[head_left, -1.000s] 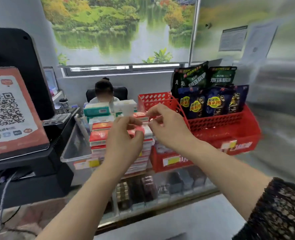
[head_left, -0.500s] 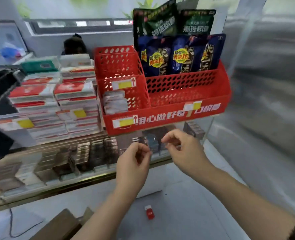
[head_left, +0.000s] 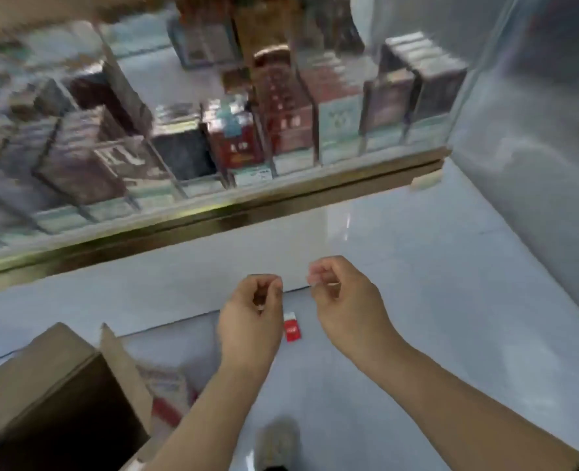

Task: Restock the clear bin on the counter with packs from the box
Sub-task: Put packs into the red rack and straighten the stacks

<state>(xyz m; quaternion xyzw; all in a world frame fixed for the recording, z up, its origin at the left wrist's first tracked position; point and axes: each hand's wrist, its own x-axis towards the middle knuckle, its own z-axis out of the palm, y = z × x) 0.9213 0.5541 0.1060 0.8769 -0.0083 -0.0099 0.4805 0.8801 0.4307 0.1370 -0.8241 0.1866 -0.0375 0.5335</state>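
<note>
Open cardboard box (head_left: 53, 385) at lower left on the pale floor, flap up, red-and-white packs (head_left: 165, 399) inside. One small red pack (head_left: 292, 329) flat on the floor between the hands. Print on it too blurred to read. Left hand (head_left: 250, 321) and right hand (head_left: 345, 300) hanging above, fingers curled to thumbs, seemingly empty. Beyond, glass display case (head_left: 213, 212) of cigarette packs.

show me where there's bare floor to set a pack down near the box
Open tile floor runs right of the red pack, out to the wall, and between the gold counter edge and the cardboard box. Lower left is crowded: the open box and its flaps fill it. A shoe takes the spot at bottom centre.
</note>
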